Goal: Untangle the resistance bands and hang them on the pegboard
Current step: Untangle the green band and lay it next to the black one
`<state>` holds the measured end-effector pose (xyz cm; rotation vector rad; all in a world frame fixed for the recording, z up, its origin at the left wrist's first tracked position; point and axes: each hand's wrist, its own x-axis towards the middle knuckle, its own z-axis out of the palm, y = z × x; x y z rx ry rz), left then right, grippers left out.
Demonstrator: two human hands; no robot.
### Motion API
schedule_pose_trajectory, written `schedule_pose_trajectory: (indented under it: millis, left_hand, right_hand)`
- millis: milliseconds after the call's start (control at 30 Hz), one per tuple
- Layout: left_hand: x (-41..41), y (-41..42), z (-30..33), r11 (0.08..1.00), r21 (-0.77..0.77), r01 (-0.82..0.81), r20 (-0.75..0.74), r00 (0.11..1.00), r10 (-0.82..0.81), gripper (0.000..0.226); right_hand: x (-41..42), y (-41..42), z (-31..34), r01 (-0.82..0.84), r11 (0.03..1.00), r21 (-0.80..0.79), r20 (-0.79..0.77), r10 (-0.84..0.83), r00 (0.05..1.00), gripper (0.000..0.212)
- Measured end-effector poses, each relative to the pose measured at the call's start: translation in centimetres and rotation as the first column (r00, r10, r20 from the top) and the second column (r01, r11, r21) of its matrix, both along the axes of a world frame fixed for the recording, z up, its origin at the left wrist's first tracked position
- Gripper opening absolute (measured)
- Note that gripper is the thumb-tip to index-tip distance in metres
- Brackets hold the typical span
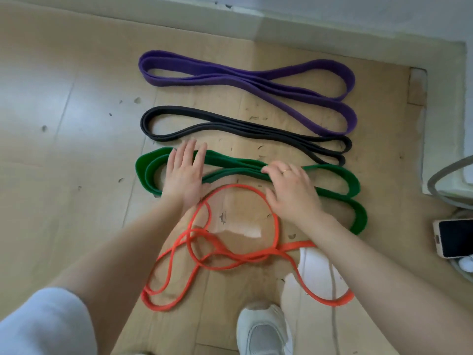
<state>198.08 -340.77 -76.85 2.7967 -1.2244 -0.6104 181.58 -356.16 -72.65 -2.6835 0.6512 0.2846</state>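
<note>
Four resistance bands lie on cardboard on the floor. Farthest is a wide purple band (245,80), folded flat. Below it lies a narrow black band (230,128), then a wide green band (337,185). Nearest me, a thin orange band (222,252) lies in tangled loops. My left hand (184,175) rests flat on the left part of the green band, fingers apart. My right hand (291,193) lies over the green band's middle with fingers curled at its upper strands; whether it grips them I cannot tell. No pegboard is in view.
The cardboard sheet (256,290) covers a pale wooden floor (51,111). A white wall base (332,19) runs along the top and right. A phone (455,238) lies at the right edge beside a grey cable (440,180). My white shoe (263,331) stands at the bottom.
</note>
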Motion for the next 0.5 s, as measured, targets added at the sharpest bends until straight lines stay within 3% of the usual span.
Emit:
schedule_pose_trajectory:
  millis: [133, 267, 367, 500]
  left_hand:
    - [3.6, 3.5, 0.4, 0.990, 0.132, -0.048, -0.022, 0.998, 0.051, 0.112]
    - [6.6, 5.3, 0.4, 0.979, 0.173, 0.106, -0.120, 0.989, -0.086, 0.120]
    - [7.7, 6.8, 0.3, 0.977, 0.131, 0.171, -0.100, 0.982, -0.158, 0.105]
    - [9.0, 7.2, -0.3, 0.991, 0.058, 0.124, -0.067, 0.991, -0.120, 0.052]
  right_hand:
    - [5.9, 3.3, -2.2, -0.178, 0.983, 0.034, -0.140, 0.181, 0.974, 0.071]
    - [9.2, 3.1, -3.6, -0.239, 0.970, -0.036, -0.249, 0.223, 0.943, 0.076]
    - [10.3, 2.7, -3.4, -0.272, 0.959, -0.074, -0.292, 0.240, 0.926, 0.066]
    - [10.4, 3.4, -3.7, -0.352, 0.903, -0.246, -0.241, 0.295, 0.925, 0.033]
